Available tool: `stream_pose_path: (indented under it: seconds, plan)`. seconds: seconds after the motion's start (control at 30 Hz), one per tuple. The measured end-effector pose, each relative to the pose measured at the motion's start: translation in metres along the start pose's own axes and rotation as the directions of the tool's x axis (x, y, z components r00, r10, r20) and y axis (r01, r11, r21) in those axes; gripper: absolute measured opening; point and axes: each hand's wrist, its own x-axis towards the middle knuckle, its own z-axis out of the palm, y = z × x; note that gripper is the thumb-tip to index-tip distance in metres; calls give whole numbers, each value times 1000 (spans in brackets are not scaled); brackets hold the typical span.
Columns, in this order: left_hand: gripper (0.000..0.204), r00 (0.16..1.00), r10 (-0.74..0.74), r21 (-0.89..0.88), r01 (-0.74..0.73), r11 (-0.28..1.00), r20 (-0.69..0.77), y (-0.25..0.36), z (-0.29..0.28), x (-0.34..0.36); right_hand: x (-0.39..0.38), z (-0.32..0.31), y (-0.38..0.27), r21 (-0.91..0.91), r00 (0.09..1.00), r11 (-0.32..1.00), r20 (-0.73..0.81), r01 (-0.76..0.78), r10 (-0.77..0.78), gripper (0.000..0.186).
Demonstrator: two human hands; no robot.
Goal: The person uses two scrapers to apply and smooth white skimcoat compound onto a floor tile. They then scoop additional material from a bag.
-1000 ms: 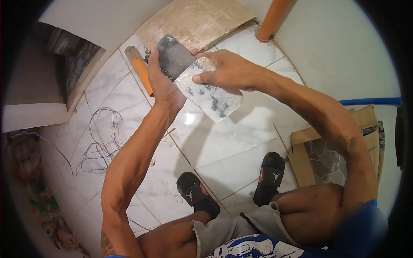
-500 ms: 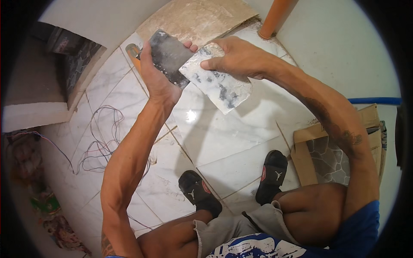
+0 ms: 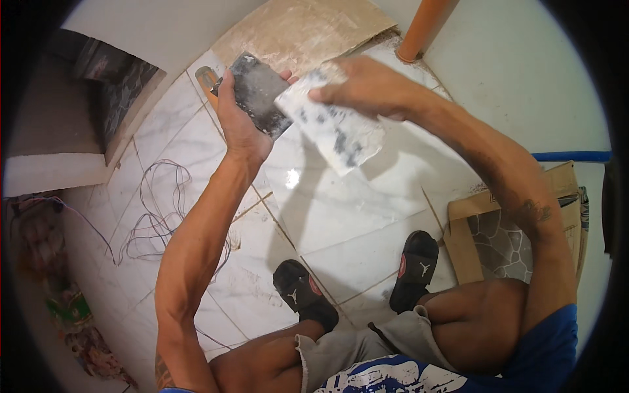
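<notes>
My left hand (image 3: pixel 246 134) is closed round the edges of a dark grey flat rectangular slab (image 3: pixel 262 95), dusty with white specks, thumb on its left edge and fingertips showing at its far right edge. In my right hand (image 3: pixel 357 88) is a flat slab coated in white (image 3: pixel 344 134), with dark patches showing through; thumb on top, fingers hidden beneath. Its left corner overlaps the dark slab's right edge in view; whether they touch I cannot tell. The right hand and white slab are slightly blurred. Just beyond my left hand lies an orange-handled tool (image 3: pixel 207 80), partly hidden.
White marbled floor tiles (image 3: pixel 347 223) lie below, a beige board (image 3: pixel 295 29) at the far wall. An orange pipe (image 3: pixel 422 33) rises far right. Loose thin wires (image 3: pixel 154 209) tangle at left. Near my right foot stands a cardboard box (image 3: pixel 465 252) with a stone-patterned piece.
The dark slab has dipped and tilted slightly in my left hand. My right hand, still gripping the white-coated slab, has shifted a little and is now blurred.
</notes>
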Motion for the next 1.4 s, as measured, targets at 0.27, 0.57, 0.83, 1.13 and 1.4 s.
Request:
stream_pose_path:
  seconds: [0.27, 0.57, 0.83, 1.13, 1.4]
  plan:
    - [46, 954, -277, 250, 297, 922, -112, -6, -42, -15, -9, -17, 9, 338, 945, 901, -84, -272, 317, 38]
    - [41, 935, -294, 646, 349, 679, -197, -20, -64, -22, 1, -29, 44, 276, 928, 904, -87, -326, 362, 32]
    - [43, 877, 393, 910, -371, 186, 277, -41, -62, -23, 7, -20, 52, 513, 911, 791, -43, -332, 410, 26]
    - [49, 898, -440, 713, 295, 637, 22, -41, -43, -35, 11, -15, 69, 834, 840, 488, -57, -257, 540, 34]
    - [42, 926, -363, 396, 373, 839, -102, -50, -20, -36, 3, -6, 56, 760, 875, 566, 8, -321, 484, 25]
